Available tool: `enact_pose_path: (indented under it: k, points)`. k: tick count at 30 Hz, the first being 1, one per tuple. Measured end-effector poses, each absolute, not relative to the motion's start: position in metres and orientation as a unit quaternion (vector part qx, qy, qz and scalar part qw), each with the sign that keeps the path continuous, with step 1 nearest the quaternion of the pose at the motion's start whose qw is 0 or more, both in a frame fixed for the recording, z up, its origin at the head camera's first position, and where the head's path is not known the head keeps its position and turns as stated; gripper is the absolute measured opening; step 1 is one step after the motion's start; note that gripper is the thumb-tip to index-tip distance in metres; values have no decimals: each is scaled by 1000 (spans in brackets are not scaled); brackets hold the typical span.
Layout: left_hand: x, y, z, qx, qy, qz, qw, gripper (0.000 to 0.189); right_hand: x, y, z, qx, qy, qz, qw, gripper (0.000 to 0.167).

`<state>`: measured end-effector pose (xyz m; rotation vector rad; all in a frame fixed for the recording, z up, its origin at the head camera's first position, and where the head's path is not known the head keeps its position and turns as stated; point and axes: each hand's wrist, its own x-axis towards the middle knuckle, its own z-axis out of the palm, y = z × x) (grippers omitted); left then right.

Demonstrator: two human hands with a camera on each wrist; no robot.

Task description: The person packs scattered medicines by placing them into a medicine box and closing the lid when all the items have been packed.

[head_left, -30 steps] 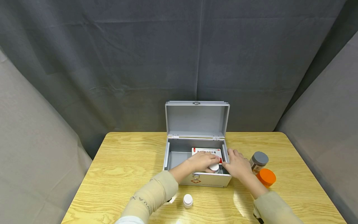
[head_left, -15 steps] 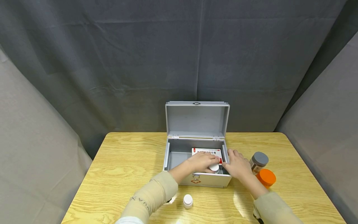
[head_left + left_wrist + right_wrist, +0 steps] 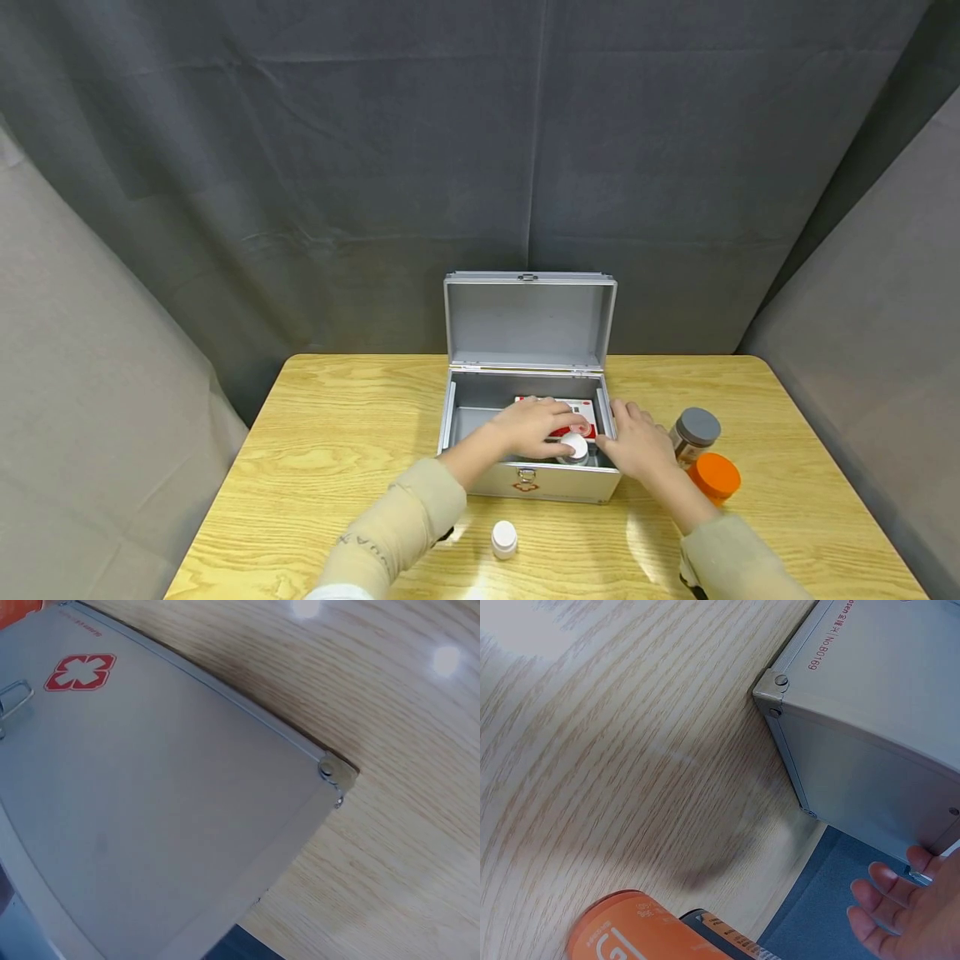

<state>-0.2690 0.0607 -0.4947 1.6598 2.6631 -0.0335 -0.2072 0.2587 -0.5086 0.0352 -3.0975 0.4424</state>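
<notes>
An aluminium medicine case stands with its lid raised. Inside, at the right, lie a white-and-red medicine carton and a bottle with a white cap. My left hand reaches over the front rim, its thumb and fingers loosely spread beside that cap; whether they touch it I cannot tell. At the case's right rim rests my right hand. In the right wrist view, the right hand's fingers are relaxed and apart next to the case wall. The left wrist view shows only the case front, without the hand.
A small white bottle stands on the wooden table before the case. Right of my right hand are a grey-lidded jar and an orange-lidded container. A dark curtain hangs behind the table.
My left hand has shifted slightly left, its fingers opening off the white-capped bottle, so more of the cap shows. My right hand has stayed at the rim.
</notes>
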Motion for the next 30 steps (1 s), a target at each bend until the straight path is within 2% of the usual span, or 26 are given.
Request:
enact_pose_path:
  k: [11,22,30]
  points:
    - [-264,46,-483,502,863,-37,-42,56,-207,260,-510,10,-990,143,13,63]
    - [-250,29,-475,515,850,-42,-102,58,-207,260,-510,6,-989,145,8,62]
    - [-239,21,-475,516,849,-41,-112,60,-207,260,-510,9,-989,144,12,63]
